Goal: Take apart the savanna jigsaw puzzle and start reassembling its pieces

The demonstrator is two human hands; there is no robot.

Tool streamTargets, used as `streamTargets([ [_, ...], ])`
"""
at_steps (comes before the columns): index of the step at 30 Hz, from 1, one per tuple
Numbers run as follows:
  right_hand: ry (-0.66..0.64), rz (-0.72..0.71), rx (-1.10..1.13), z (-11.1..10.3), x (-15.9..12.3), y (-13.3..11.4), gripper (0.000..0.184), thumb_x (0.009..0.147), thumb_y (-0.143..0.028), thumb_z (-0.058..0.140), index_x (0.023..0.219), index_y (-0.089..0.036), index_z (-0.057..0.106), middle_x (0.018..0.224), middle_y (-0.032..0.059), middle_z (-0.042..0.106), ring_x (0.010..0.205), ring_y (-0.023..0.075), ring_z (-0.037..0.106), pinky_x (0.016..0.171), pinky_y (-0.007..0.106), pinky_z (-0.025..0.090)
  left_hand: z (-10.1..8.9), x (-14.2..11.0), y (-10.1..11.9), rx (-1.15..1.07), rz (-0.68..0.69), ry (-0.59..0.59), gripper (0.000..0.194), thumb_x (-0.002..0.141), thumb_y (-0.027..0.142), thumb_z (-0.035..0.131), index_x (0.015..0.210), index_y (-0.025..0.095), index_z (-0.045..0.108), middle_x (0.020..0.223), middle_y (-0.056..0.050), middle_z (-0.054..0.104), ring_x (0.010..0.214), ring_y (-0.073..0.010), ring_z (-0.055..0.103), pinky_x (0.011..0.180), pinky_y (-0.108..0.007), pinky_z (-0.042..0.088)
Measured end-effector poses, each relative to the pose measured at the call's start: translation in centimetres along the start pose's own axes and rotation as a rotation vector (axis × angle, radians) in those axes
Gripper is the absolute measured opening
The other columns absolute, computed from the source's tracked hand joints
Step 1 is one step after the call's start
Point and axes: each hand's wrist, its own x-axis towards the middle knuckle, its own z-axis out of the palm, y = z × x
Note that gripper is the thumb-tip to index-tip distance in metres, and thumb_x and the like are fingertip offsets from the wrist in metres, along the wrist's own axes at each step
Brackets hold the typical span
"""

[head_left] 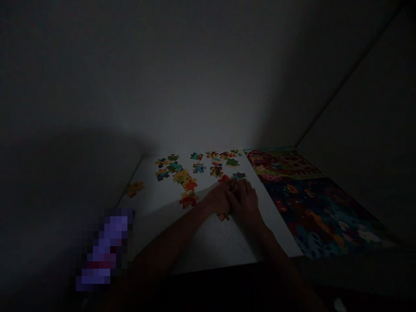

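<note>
The scene is dim. My left hand (220,197) and my right hand (246,200) meet over the white tabletop (214,242), touching each other. Their fingers look bent and drawn together; whatever lies between them is hidden. A red puzzle piece (224,178) shows just beyond my left hand's fingers, and another puzzle piece (223,216) peeks out beneath the hands. Past my right hand's fingertips lies a teal puzzle piece (239,175). Left of the hands, an orange-red puzzle piece (189,200) touches or nearly touches a yellow and orange group of pieces (184,178).
Several loose puzzle pieces (199,167) are scattered towards the back edge, by the wall (195,86). One orange piece (134,188) sits near the left edge. On the right lie a farm picture (282,164) and a dark sea picture (325,216). A blurred purple object (107,247) is at lower left.
</note>
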Motion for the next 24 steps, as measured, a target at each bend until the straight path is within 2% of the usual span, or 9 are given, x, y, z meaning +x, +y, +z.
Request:
streamTargets([
  [2,0.022,0.041,-0.139,0.0,-2.7,0.8,0.077,0.089,-0.065,0.044,0.148,-0.016,0.036,0.155,0.0203,0.032,0.145,0.0377,0.021,0.113,0.061,0.017,-0.6,0.8,-1.9,0.008,-0.010,0.006,0.047,0.094,0.036,0.048,0.140,0.023,0.049,0.154,-0.005,0.040,0.144,-0.0196,0.029,0.120,-0.036,0.017],
  [5,-0.085,0.004,-0.259,-0.1,-4.5,0.9,0.090,0.082,-0.075,0.045,0.149,-0.017,0.035,0.157,0.0203,0.028,0.146,0.0405,0.017,0.114,0.062,0.010,-1.9,-0.1,-5.7,0.045,-0.166,0.047,0.046,0.099,0.037,0.038,0.142,0.024,0.046,0.154,-0.006,0.040,0.146,-0.0226,0.026,0.119,-0.045,0.016],
  [8,-0.169,0.003,-0.303,0.0,-3.7,-0.3,0.092,0.081,-0.078,0.043,0.149,-0.017,0.035,0.158,0.0192,0.024,0.147,0.0403,0.014,0.115,0.061,0.006,-3.5,-3.6,-9.5,0.090,-0.425,0.088,0.045,0.099,0.031,0.035,0.141,0.025,0.047,0.150,-0.009,0.045,0.143,-0.0275,0.032,0.116,-0.055,0.019],
  [11,-0.218,-0.019,-0.305,0.7,-1.6,-2.3,0.090,0.086,-0.076,0.036,0.151,-0.015,0.030,0.159,0.0190,0.022,0.148,0.0378,0.011,0.116,0.059,0.002,-4.4,-8.1,-11.5,0.111,-0.577,0.103,0.044,0.098,0.032,0.037,0.138,0.025,0.051,0.150,-0.010,0.044,0.142,-0.0270,0.034,0.115,-0.053,0.024],
  [14,-0.269,-0.038,-0.276,2.2,0.6,-4.7,0.087,0.089,-0.074,0.028,0.152,-0.013,0.027,0.160,0.0190,0.020,0.149,0.0351,0.009,0.116,0.057,0.001,-4.2,-12.0,-10.5,0.113,-0.628,0.097,0.043,0.098,0.040,0.039,0.137,0.028,0.053,0.152,-0.008,0.042,0.143,-0.0249,0.032,0.116,-0.049,0.023],
  [17,-0.280,-0.046,-0.254,3.7,2.8,-6.7,0.085,0.090,-0.072,0.028,0.152,-0.014,0.028,0.160,0.0195,0.019,0.149,0.0364,0.008,0.115,0.059,0.001,-3.4,-14.4,-7.6,0.128,-0.685,0.107,0.054,0.095,0.049,0.043,0.143,0.024,0.047,0.155,-0.013,0.036,0.145,-0.0324,0.026,0.115,-0.057,0.020],
  [19,-0.298,-0.091,-0.221,4.5,4.3,-7.8,0.081,0.091,-0.070,0.031,0.152,-0.016,0.030,0.160,0.0186,0.021,0.148,0.0370,0.008,0.115,0.060,0.002,-2.9,-15.0,-5.6,0.143,-0.685,0.110,0.063,0.091,0.055,0.049,0.144,0.022,0.045,0.157,-0.014,0.031,0.146,-0.0356,0.022,0.115,-0.059,0.019],
  [21,-0.321,-0.196,-0.164,5.3,5.7,-8.8,0.071,0.093,-0.065,0.035,0.149,-0.021,0.036,0.159,0.0161,0.025,0.148,0.0354,0.013,0.115,0.059,0.004,-2.5,-15.2,-4.2,0.167,-0.632,0.115,0.066,0.088,0.058,0.051,0.144,0.024,0.045,0.158,-0.012,0.030,0.146,-0.0358,0.022,0.115,-0.058,0.019],
  [24,-0.360,-0.419,-0.068,6.1,7.3,-9.8,0.052,0.096,-0.048,0.043,0.143,-0.027,0.046,0.156,0.0113,0.034,0.146,0.0291,0.023,0.117,0.053,0.010,-2.1,-14.7,-3.5,0.194,-0.538,0.123,0.068,0.091,0.055,0.046,0.149,0.021,0.037,0.156,-0.012,0.033,0.145,-0.0324,0.027,0.116,-0.057,0.019],
])
